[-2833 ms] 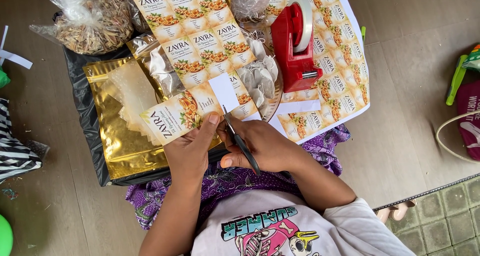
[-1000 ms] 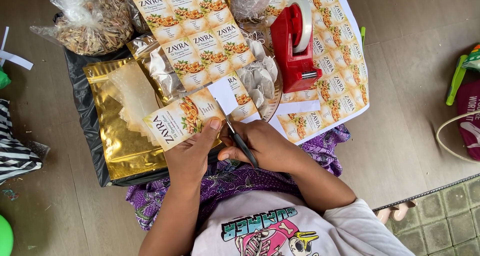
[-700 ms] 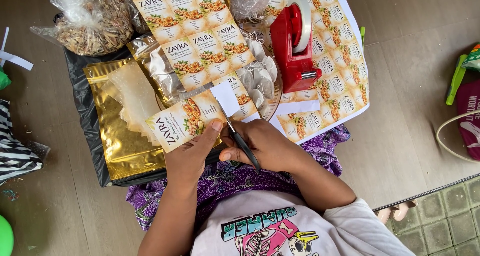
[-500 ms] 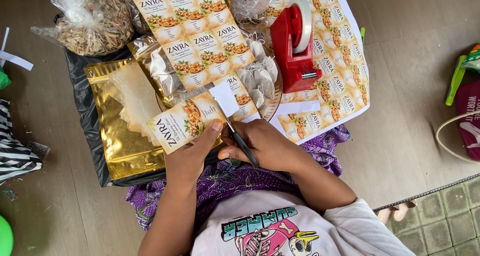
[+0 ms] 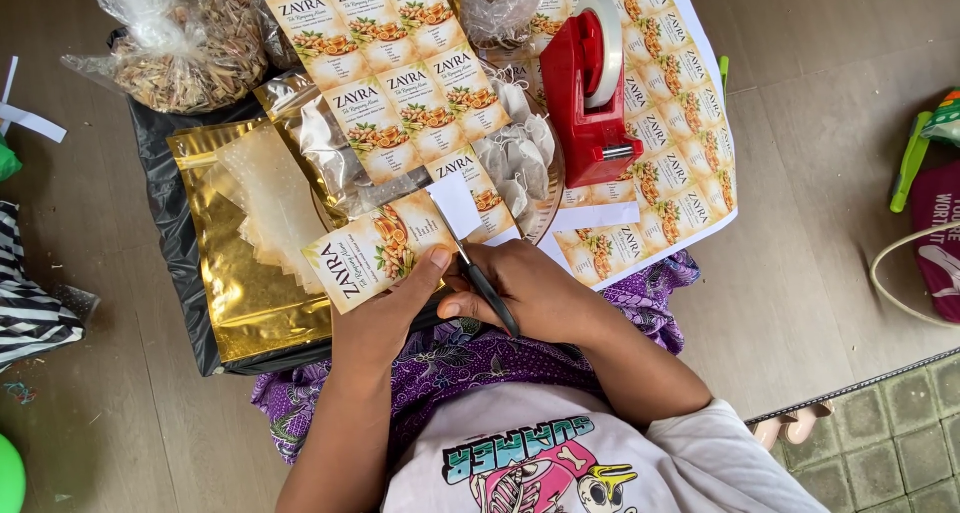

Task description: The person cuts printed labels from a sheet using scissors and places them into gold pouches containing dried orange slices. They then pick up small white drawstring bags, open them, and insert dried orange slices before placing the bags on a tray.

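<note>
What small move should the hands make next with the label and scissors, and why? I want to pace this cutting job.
Probably close the scissors a little further along the label strip. The left hand pinches the strip's near edge and holds it taut, the right hand grips the scissors' handles, and the blades point up along the strip's right edge, beside a white scrap that stands up there.
</note>
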